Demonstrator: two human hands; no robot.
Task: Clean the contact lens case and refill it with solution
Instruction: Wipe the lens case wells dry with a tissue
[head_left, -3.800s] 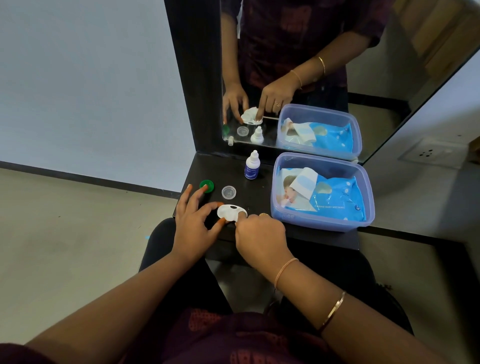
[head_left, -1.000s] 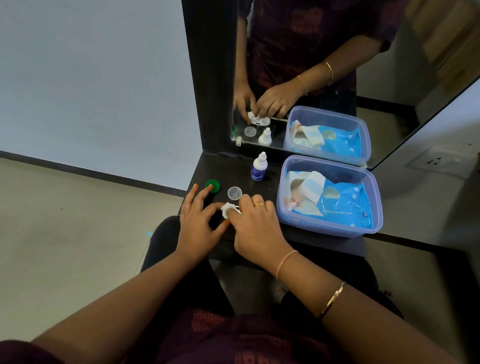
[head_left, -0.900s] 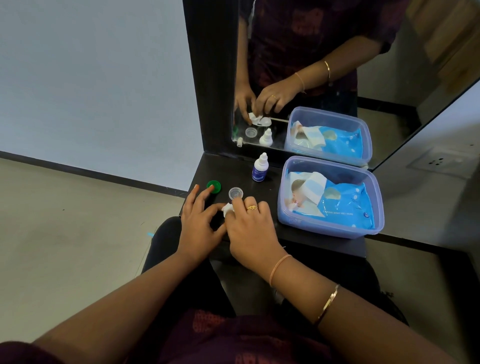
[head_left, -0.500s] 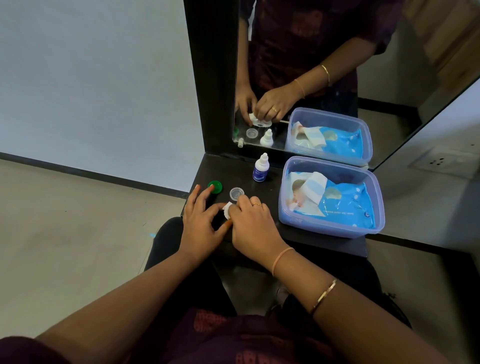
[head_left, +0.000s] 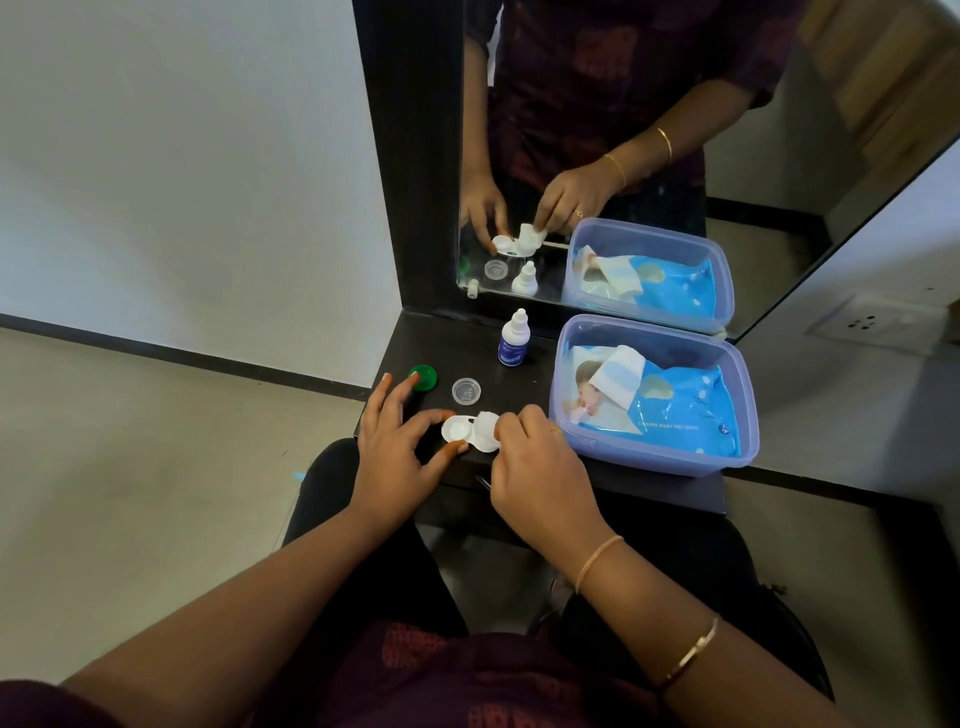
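Note:
The white contact lens case (head_left: 457, 430) lies on the dark shelf (head_left: 524, 384) near its front edge. My left hand (head_left: 397, 454) steadies the case between forefinger and thumb. My right hand (head_left: 540, 470) pinches a small white wipe (head_left: 487, 427) and holds it over the case's right well. Behind them lie a green cap (head_left: 424, 375) and a clear cap (head_left: 466, 390). The small solution bottle (head_left: 513, 340) with a blue label stands upright further back.
A translucent blue tub (head_left: 675, 457) holding a pack of baby wet wipes (head_left: 670, 410) takes up the shelf's right half. A mirror (head_left: 649, 104) rises directly behind the shelf. A wall socket (head_left: 865, 325) is at far right.
My right hand has drawn back to the right, uncovering the case's left well. The wipe is now lifted over the right well. My left hand has stayed on the case.

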